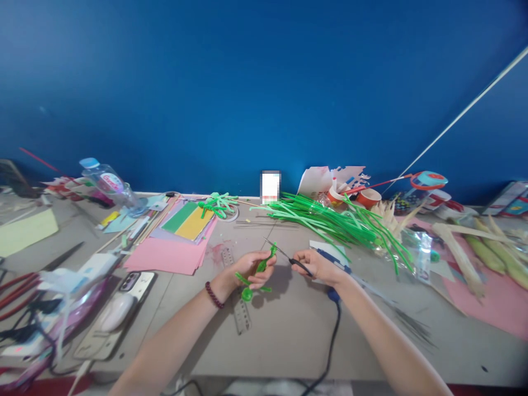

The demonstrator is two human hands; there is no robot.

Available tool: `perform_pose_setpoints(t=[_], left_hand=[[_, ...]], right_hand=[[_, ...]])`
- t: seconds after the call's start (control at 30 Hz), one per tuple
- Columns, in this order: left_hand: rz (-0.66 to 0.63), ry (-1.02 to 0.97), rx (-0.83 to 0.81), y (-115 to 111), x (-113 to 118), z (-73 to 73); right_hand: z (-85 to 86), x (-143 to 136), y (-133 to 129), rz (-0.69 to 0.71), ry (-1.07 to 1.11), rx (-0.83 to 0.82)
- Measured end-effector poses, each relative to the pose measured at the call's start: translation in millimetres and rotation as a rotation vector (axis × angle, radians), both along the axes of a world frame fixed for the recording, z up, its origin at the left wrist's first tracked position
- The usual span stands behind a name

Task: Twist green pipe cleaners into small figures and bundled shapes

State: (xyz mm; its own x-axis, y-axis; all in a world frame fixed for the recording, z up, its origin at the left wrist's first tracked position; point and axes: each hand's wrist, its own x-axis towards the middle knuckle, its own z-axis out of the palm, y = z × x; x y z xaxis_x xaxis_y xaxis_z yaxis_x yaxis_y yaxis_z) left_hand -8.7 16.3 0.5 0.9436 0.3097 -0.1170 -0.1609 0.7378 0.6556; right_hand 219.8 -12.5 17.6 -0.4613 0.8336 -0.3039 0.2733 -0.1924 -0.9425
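My left hand (242,266) is closed around a small twisted piece of green pipe cleaner (246,295). Its fuzzy arms stick out on both sides of the fingers, with a round coil at the lower end and a thin tip above the fingertips. In my right hand (317,264) is a pair of scissors (303,268) with dark handles. The blades point left and reach the upper tip of the green piece; whether they touch it I cannot tell. Under my left hand lies a clear ruler (242,316), partly hidden by the hand.
Behind the hands spreads a bundle of green pipe cleaners (325,220). To the left lie pink paper sheets (167,257), a phone (138,283), a white mouse (118,312) and a plastic bottle (109,181). A dark cable (336,335) crosses the table at right, near corn husks (464,258).
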Motion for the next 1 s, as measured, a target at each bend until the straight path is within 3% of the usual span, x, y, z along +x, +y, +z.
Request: perform_pose_setpoints(t=[0.33, 0.5, 0.6, 0.8, 1.0], left_hand=[[-0.006, -0.022, -0.026, 3, -1, -3.6], [0.034, -0.006, -0.041, 4, 0, -5.6], [0.072, -0.023, -0.052, 4, 1, -5.0], [0.124, -0.082, -0.073, 4, 1, 0.0], [0.127, -0.096, -0.11, 3, 0, 4.3]], right_hand=[[-8.2, -2, -1, 0.004, 0.0, -0.056], [-11.8, -6, 1, -0.077, 0.001, -0.061], [-17.6, -7, 3, -0.153, -0.132, 0.033], [-33.8, -11, 5, -0.316, -0.465, 0.419], [-33.5, -15, 4, -0.307, -0.673, 0.467]])
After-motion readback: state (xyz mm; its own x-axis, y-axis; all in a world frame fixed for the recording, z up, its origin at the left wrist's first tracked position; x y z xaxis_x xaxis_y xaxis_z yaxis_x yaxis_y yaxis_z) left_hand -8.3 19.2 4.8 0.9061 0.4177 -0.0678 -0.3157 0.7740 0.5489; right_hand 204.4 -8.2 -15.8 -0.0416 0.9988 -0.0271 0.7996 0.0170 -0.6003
